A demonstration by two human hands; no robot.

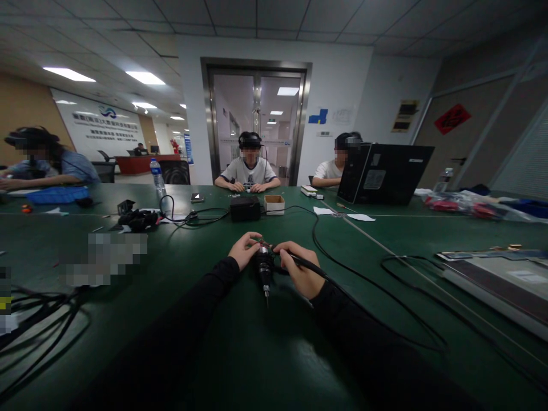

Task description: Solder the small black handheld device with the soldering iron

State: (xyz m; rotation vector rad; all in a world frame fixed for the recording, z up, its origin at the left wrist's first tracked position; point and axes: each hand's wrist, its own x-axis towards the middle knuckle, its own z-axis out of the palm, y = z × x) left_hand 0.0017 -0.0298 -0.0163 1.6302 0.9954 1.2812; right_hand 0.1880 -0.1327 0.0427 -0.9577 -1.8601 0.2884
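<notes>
Seemingly mid-work, unfinished: gripping a cabled implement (pixel 305 263) in the right hand (pixel 302 275) and curling the left hand (pixel 245 251), hold too unclear to tell, at a dark pointed tool (pixel 264 265) well in from the counter's (pixel 192 251) far edge.

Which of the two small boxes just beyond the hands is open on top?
The pale box, on the right: its brown inside shows between its walls. The black box to its left has a dark, solid-looking top.
</notes>
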